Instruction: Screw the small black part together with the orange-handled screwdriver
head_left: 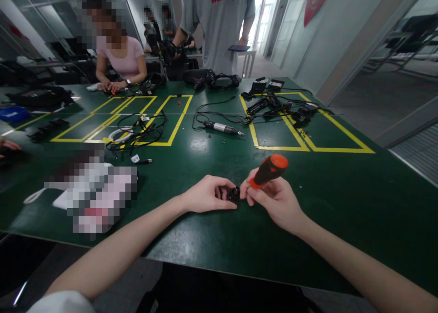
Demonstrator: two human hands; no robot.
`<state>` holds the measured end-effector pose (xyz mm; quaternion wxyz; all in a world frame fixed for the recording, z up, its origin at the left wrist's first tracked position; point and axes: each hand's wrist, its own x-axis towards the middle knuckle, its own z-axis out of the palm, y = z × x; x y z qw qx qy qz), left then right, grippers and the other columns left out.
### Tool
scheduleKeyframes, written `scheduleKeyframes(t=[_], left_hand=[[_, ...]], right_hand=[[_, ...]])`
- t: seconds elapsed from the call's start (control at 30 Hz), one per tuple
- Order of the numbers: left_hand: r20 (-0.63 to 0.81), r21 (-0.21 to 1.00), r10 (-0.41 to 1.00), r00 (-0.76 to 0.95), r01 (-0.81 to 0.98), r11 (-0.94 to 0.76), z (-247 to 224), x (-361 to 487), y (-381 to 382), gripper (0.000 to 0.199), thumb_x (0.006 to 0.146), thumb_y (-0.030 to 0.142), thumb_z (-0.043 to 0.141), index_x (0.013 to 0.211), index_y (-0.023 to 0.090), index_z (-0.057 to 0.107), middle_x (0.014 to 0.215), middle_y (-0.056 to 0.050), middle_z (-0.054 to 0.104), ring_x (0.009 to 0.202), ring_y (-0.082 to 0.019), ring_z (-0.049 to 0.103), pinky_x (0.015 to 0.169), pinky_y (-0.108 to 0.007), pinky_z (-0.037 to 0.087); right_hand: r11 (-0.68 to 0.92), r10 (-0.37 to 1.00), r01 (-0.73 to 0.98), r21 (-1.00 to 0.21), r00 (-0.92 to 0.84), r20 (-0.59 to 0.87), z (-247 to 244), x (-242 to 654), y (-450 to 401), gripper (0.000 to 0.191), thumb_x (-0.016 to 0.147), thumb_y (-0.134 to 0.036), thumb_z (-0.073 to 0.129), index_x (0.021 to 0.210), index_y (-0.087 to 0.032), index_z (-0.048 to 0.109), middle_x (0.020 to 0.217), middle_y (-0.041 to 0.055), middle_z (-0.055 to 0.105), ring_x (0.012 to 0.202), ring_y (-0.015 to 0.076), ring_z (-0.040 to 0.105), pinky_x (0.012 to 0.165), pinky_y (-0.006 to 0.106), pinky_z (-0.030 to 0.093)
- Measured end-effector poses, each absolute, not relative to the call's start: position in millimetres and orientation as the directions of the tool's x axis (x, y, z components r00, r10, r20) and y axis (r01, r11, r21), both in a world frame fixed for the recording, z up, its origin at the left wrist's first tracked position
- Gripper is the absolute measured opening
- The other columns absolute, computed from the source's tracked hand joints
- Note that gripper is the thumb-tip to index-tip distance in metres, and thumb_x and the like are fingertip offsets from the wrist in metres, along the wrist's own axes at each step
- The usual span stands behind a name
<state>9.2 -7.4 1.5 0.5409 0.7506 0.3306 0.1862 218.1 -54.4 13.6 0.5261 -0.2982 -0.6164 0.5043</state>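
Observation:
My left hand (207, 195) rests on the table with thumb and fingers closed around a small black part (233, 195), which has a short round collar on top. In my right hand (278, 203) is a screwdriver (273, 169) with an orange-red and black handle. Its handle leans up and to the right, while the lower end is hidden by my fingers. The right fingertips are close beside the black part; whether they touch it I cannot tell.
A pen-shaped electric screwdriver (222, 128) lies ahead of my hands on the green table (191, 244). Black cables (153, 129) are coiled at left, near blurred pouches (106, 196). More black gear (273, 105) lies at right. People (120, 59) are across the table.

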Motion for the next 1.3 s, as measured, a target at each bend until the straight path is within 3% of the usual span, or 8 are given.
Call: scheduleKeyframes(t=[0.3, 0.43, 0.5, 0.67, 0.83, 0.97, 1.3], left_hand=[[-0.083, 0.937, 0.705, 0.704, 0.295, -0.185, 0.2, 9.2, -7.3, 0.031, 0.077, 0.031, 0.085, 0.099, 0.013, 0.073, 0.074, 0.002, 0.066, 0.063, -0.010, 0.057, 0.062, -0.022, 0.048], [-0.096, 0.930, 0.703, 0.705, 0.315, -0.189, 1.5, 9.1, -7.4, 0.032, 0.077, 0.033, 0.084, 0.099, 0.013, 0.073, 0.076, 0.001, 0.067, 0.063, -0.010, 0.057, 0.061, -0.022, 0.048], [-0.095, 0.929, 0.702, 0.705, 0.317, -0.193, 1.9, 8.9, -7.1, 0.033, 0.077, 0.033, 0.084, 0.100, 0.012, 0.073, 0.075, 0.001, 0.067, 0.063, -0.010, 0.058, 0.061, -0.022, 0.049], [-0.085, 0.936, 0.703, 0.706, 0.299, -0.187, 1.1, 9.5, -7.0, 0.035, 0.077, 0.032, 0.085, 0.102, 0.012, 0.074, 0.071, 0.003, 0.064, 0.061, -0.010, 0.057, 0.061, -0.022, 0.049], [-0.080, 0.945, 0.699, 0.711, 0.277, -0.175, 0.7, 10.6, -8.0, 0.032, 0.077, 0.030, 0.085, 0.101, 0.012, 0.073, 0.072, 0.003, 0.064, 0.061, -0.010, 0.057, 0.061, -0.022, 0.049], [-0.084, 0.941, 0.699, 0.710, 0.287, -0.179, 0.7, 10.5, -8.2, 0.032, 0.078, 0.032, 0.085, 0.100, 0.012, 0.073, 0.073, 0.002, 0.064, 0.062, -0.010, 0.057, 0.061, -0.022, 0.048], [-0.080, 0.939, 0.694, 0.716, 0.287, -0.188, 1.3, 10.4, -7.2, 0.033, 0.077, 0.031, 0.084, 0.102, 0.012, 0.073, 0.069, 0.004, 0.062, 0.061, -0.010, 0.057, 0.061, -0.022, 0.048]], right_hand=[[0.330, 0.885, -0.074, -0.941, -0.322, 0.336, 18.0, 220.9, -54.3, 0.036, 0.099, -0.052, 0.065, 0.087, -0.018, 0.071, 0.077, 0.0044, 0.068, 0.056, 0.0127, 0.059, 0.057, 0.029, 0.052], [0.299, 0.905, -0.131, -0.945, -0.275, 0.324, 15.1, 218.0, -56.9, 0.030, 0.091, -0.048, 0.076, 0.097, -0.020, 0.066, 0.077, 0.0024, 0.070, 0.057, 0.0133, 0.060, 0.055, 0.027, 0.053], [0.288, 0.911, -0.136, -0.948, -0.266, 0.315, 14.0, 217.7, -56.9, 0.030, 0.089, -0.046, 0.080, 0.093, -0.021, 0.065, 0.074, 0.0022, 0.071, 0.056, 0.0135, 0.061, 0.054, 0.027, 0.052], [0.316, 0.907, -0.059, -0.947, -0.274, 0.320, 16.0, 221.5, -54.3, 0.029, 0.093, -0.046, 0.074, 0.085, -0.019, 0.072, 0.071, 0.0034, 0.069, 0.054, 0.0140, 0.059, 0.053, 0.029, 0.052], [0.320, 0.898, -0.083, -0.944, -0.292, 0.330, 18.2, 221.3, -54.3, 0.031, 0.099, -0.048, 0.066, 0.089, -0.019, 0.072, 0.073, 0.0035, 0.069, 0.054, 0.0131, 0.061, 0.055, 0.029, 0.053], [0.312, 0.900, -0.154, -0.937, -0.267, 0.344, 14.3, 219.9, -55.3, 0.024, 0.094, -0.044, 0.075, 0.094, -0.021, 0.067, 0.075, 0.0023, 0.072, 0.055, 0.0129, 0.061, 0.055, 0.027, 0.053], [0.332, 0.891, -0.082, -0.940, -0.299, 0.341, 15.9, 221.3, -55.3, 0.032, 0.100, -0.048, 0.065, 0.090, -0.018, 0.072, 0.074, 0.0029, 0.067, 0.055, 0.0125, 0.060, 0.056, 0.027, 0.052]])
